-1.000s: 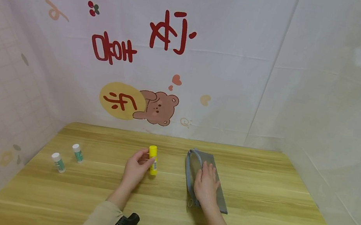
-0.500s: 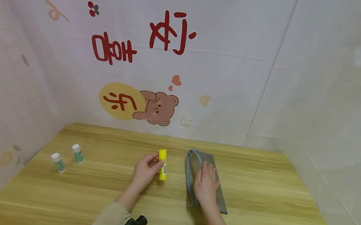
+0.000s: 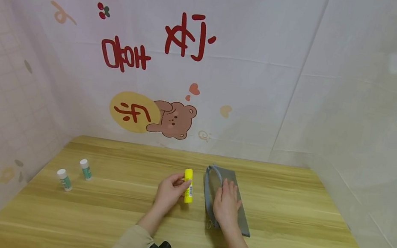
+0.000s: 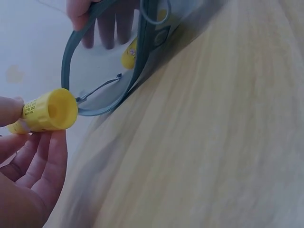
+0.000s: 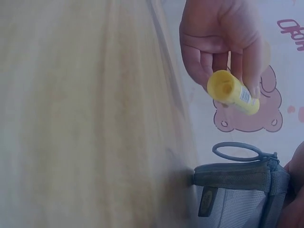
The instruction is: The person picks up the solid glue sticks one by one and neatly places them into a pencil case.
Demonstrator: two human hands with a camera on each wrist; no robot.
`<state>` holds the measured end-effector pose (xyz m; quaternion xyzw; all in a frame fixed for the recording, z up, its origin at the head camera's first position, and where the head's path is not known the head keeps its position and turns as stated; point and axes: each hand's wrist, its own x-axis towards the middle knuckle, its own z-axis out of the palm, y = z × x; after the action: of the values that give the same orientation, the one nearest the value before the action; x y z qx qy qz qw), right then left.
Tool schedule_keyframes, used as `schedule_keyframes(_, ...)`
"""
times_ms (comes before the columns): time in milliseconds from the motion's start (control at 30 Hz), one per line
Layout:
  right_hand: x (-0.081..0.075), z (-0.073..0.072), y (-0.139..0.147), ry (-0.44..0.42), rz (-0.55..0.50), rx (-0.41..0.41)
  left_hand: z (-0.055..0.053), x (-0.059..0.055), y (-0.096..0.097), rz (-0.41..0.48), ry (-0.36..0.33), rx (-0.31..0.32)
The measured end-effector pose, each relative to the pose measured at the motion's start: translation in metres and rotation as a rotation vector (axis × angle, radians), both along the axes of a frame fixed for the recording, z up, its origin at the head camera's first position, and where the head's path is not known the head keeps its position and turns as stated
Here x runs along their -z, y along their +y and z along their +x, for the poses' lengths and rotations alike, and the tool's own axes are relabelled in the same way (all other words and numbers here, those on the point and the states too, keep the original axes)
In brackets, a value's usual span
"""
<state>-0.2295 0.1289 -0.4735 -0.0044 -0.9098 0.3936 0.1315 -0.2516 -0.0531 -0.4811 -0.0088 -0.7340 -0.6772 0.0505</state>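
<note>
My left hand (image 3: 169,193) pinches a yellow glue stick (image 3: 188,186) upright between thumb and fingers, left of a grey mesh pouch (image 3: 242,217). In the left wrist view the end of the glue stick (image 4: 50,111) is close to the pouch's open mouth (image 4: 66,61). Another yellow stick (image 4: 129,54) shows inside the pouch. My right hand (image 3: 227,204) rests on the pouch with its fingers extended over the mesh; its thumb's contact is partly hidden. The right wrist view shows the zipped edge of the pouch (image 5: 232,175) and a loop (image 5: 237,151) on it.
Two white-capped green glue sticks, one nearer (image 3: 65,180) and one farther (image 3: 85,170), stand at the left of the wooden table (image 3: 111,210). A printed white cloth (image 3: 247,84) hangs behind the table and along its sides.
My left hand has carried the yellow glue stick to the right, closer to the pouch. The right hand and the pouch have stayed in place.
</note>
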Motion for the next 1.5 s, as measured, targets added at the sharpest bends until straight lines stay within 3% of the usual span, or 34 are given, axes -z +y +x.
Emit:
schedule_keyframes(300, 0.000, 0.000, 0.000, 0.004, 0.003, 0.007, 0.006, 0.002, 0.014, -0.020, -0.037, 0.022)
schedule_keyframes(600, 0.003, 0.000, 0.000, 0.013, 0.015, 0.018, 0.006, 0.003, 0.027, -0.046, -0.038, 0.005)
schedule_keyframes(1500, 0.004, 0.000, -0.001, 0.027, 0.020, 0.029, -0.002, 0.005, 0.056, -0.166, -0.108, -0.011)
